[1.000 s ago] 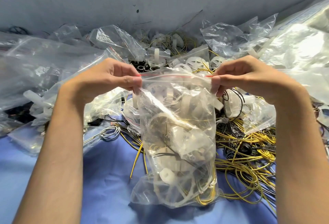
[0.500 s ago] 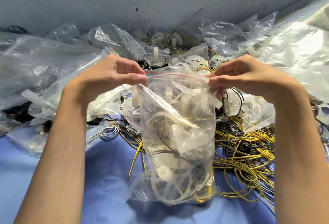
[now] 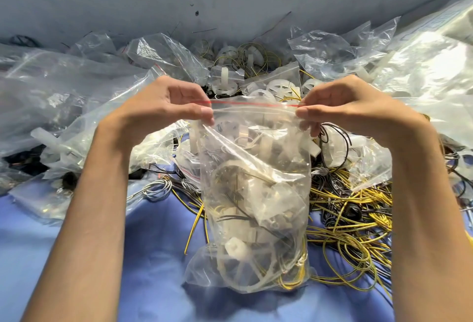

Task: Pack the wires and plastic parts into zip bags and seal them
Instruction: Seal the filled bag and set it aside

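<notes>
Blue cloth (image 3: 153, 283), left hand (image 3: 163, 108) and right hand (image 3: 344, 106) pinching zip bag (image 3: 256, 193) rim

Bright and sharp, we find.
We see glare on the plastic sheeting (image 3: 432, 66) at right, soft shadow on the tabletop (image 3: 158, 296), bowed edges.

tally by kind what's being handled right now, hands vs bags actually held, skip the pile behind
hands pinching the bag's top corners: 2, the left hand and the right hand
clear plastic zip bag with a red strip, held: 1
total: 3
</notes>
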`<state>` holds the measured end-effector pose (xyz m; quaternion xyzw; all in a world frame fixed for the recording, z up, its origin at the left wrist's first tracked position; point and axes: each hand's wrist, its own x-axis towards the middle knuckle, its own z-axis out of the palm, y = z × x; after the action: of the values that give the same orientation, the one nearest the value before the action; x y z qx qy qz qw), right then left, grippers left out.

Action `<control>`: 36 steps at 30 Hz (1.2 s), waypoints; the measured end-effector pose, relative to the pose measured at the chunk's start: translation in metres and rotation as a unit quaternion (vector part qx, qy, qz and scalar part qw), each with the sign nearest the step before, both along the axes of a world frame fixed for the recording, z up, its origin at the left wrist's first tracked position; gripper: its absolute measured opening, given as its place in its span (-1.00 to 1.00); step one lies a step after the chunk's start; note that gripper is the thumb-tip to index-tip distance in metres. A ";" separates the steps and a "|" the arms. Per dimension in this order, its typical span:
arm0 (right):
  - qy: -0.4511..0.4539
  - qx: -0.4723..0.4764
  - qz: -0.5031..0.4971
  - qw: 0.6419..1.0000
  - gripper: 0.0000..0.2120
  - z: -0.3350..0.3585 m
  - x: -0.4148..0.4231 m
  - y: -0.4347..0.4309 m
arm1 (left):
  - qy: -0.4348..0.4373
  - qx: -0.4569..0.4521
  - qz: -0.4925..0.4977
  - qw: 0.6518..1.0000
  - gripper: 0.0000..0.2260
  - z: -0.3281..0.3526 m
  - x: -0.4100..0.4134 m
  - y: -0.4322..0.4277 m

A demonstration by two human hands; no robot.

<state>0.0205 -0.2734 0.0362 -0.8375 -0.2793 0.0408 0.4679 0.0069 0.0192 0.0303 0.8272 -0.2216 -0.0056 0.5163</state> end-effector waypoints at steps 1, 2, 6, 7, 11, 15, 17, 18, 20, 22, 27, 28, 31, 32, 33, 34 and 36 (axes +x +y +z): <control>0.001 -0.005 -0.003 1.000 -0.66 -0.001 0.000 0.001 | 0.004 0.005 -0.003 1.000 -0.89 -0.001 0.001 -0.002; -0.001 -0.015 -0.007 1.000 -0.68 -0.002 0.000 0.002 | 0.006 0.008 -0.005 1.000 -0.89 -0.001 0.001 -0.004; -0.004 -0.033 -0.028 0.999 -0.86 -0.003 0.001 0.003 | -0.010 0.013 0.003 1.000 -0.89 -0.003 0.002 -0.013; -0.003 -0.029 -0.027 0.999 -0.86 -0.003 0.001 0.003 | -0.016 0.013 0.004 1.000 -0.89 -0.003 0.002 -0.014; -0.010 -0.027 -0.022 0.999 -0.84 -0.001 0.000 0.006 | -0.029 0.004 0.001 1.000 -0.88 -0.002 0.002 -0.013; -0.002 -0.054 -0.003 0.999 -0.89 0.000 0.000 0.007 | -0.015 0.010 -0.004 1.000 -0.89 -0.004 0.003 -0.012; -0.002 -0.059 0.001 0.998 -0.87 -0.001 0.000 0.007 | -0.005 0.018 -0.011 1.000 -0.88 -0.004 0.004 -0.014; -0.005 -0.057 0.001 0.998 -0.87 -0.001 0.000 0.007 | -0.005 0.023 -0.012 1.000 -0.88 -0.004 0.004 -0.016; -0.010 -0.054 -0.002 0.999 -0.87 -0.001 0.001 0.009 | -0.009 0.019 -0.010 1.000 -0.88 -0.005 0.004 -0.020; -0.015 -0.053 -0.002 0.998 -0.88 -0.002 0.001 0.011 | -0.015 0.014 -0.003 1.000 -0.88 -0.005 0.004 -0.023; -0.038 -0.044 0.010 0.998 -0.83 -0.001 0.000 0.016 | -0.042 0.021 -0.002 0.999 -0.89 -0.004 0.002 -0.025; -0.042 -0.036 0.008 0.998 -0.82 0.000 0.000 0.016 | -0.046 0.019 -0.004 0.999 -0.89 -0.003 0.002 -0.025; -0.042 -0.032 0.012 0.999 -0.84 0.002 -0.001 0.016 | -0.050 0.019 -0.003 0.999 -0.89 -0.002 0.000 -0.027; -0.037 -0.041 0.018 0.998 -0.86 0.001 -0.001 0.017 | -0.046 0.025 -0.001 0.999 -0.88 -0.001 0.000 -0.027; -0.034 -0.048 0.022 0.998 -0.88 0.001 -0.001 0.019 | -0.039 0.034 0.001 0.999 -0.89 -0.001 0.000 -0.028; -0.033 -0.051 0.023 0.998 -0.88 0.000 -0.001 0.020 | -0.030 0.043 0.001 0.999 -0.91 -0.001 0.001 -0.029; -0.040 -0.050 0.021 0.998 -0.87 -0.001 0.001 0.023 | -0.020 0.059 -0.001 0.998 -0.97 -0.001 0.000 -0.031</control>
<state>0.0210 -0.2505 0.0354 -0.8547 -0.3128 0.0309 0.4133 0.0071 -0.0121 0.0290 0.8559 -0.2321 -0.0030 0.4621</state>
